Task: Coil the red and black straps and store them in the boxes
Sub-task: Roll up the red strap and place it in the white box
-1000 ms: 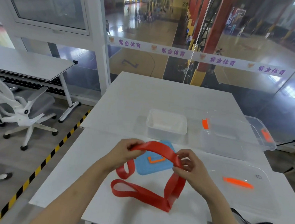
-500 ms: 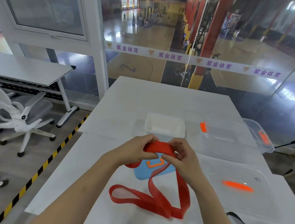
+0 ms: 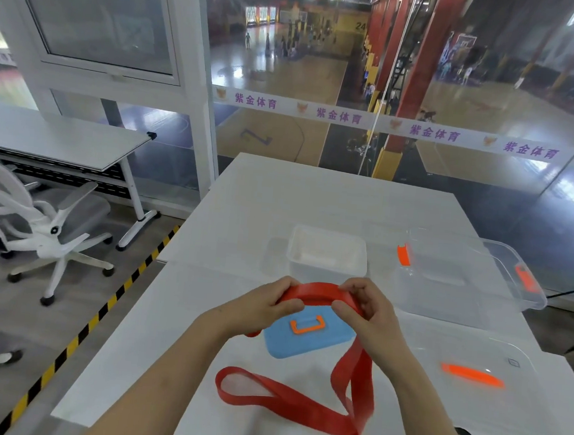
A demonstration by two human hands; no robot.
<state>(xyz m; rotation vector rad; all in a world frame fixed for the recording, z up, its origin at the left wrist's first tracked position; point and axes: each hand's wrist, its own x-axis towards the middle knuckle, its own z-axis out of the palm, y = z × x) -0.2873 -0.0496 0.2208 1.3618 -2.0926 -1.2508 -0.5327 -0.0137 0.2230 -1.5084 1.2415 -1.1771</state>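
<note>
The left hand (image 3: 265, 306) and right hand (image 3: 370, 318), wide apart a second ago and then nearly touching, now sit slightly apart, holding a short arch of red strap (image 3: 311, 288) between them. The slack loop now stretches out longer and flatter across the tabletop (image 3: 172, 345).

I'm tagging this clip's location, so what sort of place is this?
Likely an office-style room overlooking an indoor sports hall: the glass wall looks down on basketball courts, and a white table and swivel chair stand inside.

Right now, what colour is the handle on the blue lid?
The handle is orange; the head view shows it.
</note>
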